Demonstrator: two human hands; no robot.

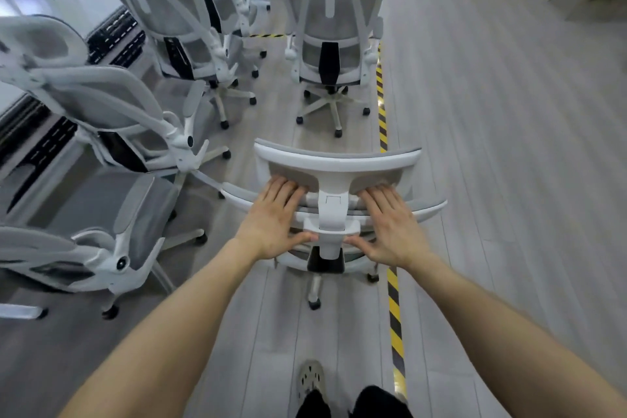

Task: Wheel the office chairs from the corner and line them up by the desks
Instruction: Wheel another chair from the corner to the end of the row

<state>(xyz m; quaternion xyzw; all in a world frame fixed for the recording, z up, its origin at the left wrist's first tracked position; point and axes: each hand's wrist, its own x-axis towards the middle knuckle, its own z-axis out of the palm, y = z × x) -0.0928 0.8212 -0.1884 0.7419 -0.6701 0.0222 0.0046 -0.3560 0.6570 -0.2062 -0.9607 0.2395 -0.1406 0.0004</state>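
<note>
**Both hands pressing on a chair's headrest**

The left hand (276, 224) and right hand (390, 227) are lying flat with straight fingers against the back of the white-framed, grey-mesh office chair (336, 163). They are sitting on either side of its white centre bracket (330, 214), thumbs touching it. Beyond the fingertips, a matching grey-mesh chair (330, 41) is standing apart. Yellow-and-black striped floor tape (393, 299) is running beneath the right fingers.

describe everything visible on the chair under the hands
The chair, seen from behind and above, has a white plastic-looking frame, grey mesh headrest and back, a black block low on the spine, and a white base on dark casters. It stands upright on the floor beside the yellow-black tape. The left hand and right hand press on its back, either side of the headrest post.
</note>
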